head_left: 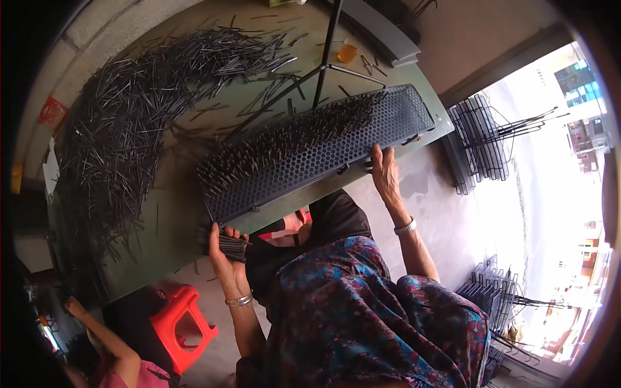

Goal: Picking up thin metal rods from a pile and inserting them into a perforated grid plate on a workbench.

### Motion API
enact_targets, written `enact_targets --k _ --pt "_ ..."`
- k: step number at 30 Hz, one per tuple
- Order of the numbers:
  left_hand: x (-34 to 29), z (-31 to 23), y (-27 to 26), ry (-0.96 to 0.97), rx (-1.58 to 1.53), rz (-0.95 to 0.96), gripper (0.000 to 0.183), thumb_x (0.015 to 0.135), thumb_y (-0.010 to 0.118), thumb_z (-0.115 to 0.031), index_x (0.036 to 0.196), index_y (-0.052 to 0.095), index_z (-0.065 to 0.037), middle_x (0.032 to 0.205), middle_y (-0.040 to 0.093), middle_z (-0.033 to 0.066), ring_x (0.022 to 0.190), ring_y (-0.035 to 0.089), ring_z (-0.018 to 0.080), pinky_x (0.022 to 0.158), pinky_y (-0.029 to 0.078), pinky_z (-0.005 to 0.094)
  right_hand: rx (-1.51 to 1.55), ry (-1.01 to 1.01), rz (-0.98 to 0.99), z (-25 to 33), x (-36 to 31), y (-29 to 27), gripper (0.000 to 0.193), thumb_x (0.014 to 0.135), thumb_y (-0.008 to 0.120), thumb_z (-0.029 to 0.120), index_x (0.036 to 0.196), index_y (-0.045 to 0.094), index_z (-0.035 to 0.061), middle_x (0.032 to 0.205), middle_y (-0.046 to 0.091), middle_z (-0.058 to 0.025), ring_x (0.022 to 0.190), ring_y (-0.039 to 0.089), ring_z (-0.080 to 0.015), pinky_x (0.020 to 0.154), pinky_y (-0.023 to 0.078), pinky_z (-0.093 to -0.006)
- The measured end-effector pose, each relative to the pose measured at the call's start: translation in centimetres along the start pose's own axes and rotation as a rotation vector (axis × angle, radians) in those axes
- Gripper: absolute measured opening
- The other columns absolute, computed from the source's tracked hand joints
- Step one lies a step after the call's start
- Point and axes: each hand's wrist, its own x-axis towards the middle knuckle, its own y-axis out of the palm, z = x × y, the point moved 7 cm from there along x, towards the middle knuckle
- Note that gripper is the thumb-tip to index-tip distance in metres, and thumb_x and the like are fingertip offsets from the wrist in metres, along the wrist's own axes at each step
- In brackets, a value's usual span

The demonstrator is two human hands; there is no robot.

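A long dark perforated tray [310, 152] lies slantwise on the table in front of me. Its holes on the far and left side bristle with upright thin black sticks [284, 132], while the near strip and right end show bare holes. Below the tray's left corner, my left hand [226, 249] is closed around a bundle of thin black sticks [233, 246]. My right hand [385, 169] is at the tray's near edge, right of its middle, with thumb and finger closed on the rim. The undersides of its fingers are hidden.
A big heap of loose black sticks [123, 136] covers the table's [158, 242] left and far side. A dark metal stand [321, 71] rises behind the tray. A red stool [184, 326] and another person's arm [103, 336] are lower left. Wire racks [482, 139] stand right.
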Motion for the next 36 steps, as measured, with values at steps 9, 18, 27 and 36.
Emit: enact_targets --k 9,18,27,36 --pt "2.7 0.2 -0.3 0.009 -0.011 0.053 0.022 0.090 0.065 -0.032 0.088 0.055 -0.013 0.074 0.053 0.0002 0.070 0.052 0.0129 0.073 0.047 0.0355 0.109 -0.048 0.037 0.0 1.1 1.0 0.051 0.098 0.046 0.046 0.092 0.045 -0.0047 0.084 0.061 -0.0271 0.078 0.063 -0.0385 0.071 0.048 -0.0445" --pt "4.8 1.1 0.6 0.039 -0.079 0.092 0.021 0.086 0.069 -0.029 0.085 0.056 -0.013 0.075 0.058 0.0016 0.069 0.056 0.0147 0.071 0.051 0.0384 -0.156 -0.040 0.030 -1.7 3.4 0.3 0.050 0.097 0.050 0.045 0.085 0.055 -0.0037 0.073 0.064 -0.0241 0.066 0.066 -0.0339 0.065 0.051 -0.0401" --pt "-1.0 -0.2 4.7 0.129 -0.314 0.008 0.016 0.088 0.067 -0.021 0.089 0.055 -0.010 0.075 0.059 0.0032 0.071 0.059 0.0173 0.068 0.051 0.0384 0.647 -0.405 0.543 16.0 -12.6 7.7 0.042 0.105 0.031 0.035 0.110 0.055 0.0003 0.112 0.062 -0.0129 0.103 0.060 -0.0213 0.092 0.049 -0.0347" --pt "-1.5 -1.5 5.1 0.203 -0.344 0.161 0.014 0.089 0.065 -0.018 0.091 0.056 -0.007 0.081 0.060 0.0051 0.076 0.059 0.0185 0.074 0.053 0.0419 0.423 -0.387 0.857 18.7 -16.8 12.4 0.014 0.096 0.059 0.012 0.095 0.057 -0.0016 0.081 0.062 -0.0036 0.076 0.057 -0.0110 0.075 0.048 -0.0268"
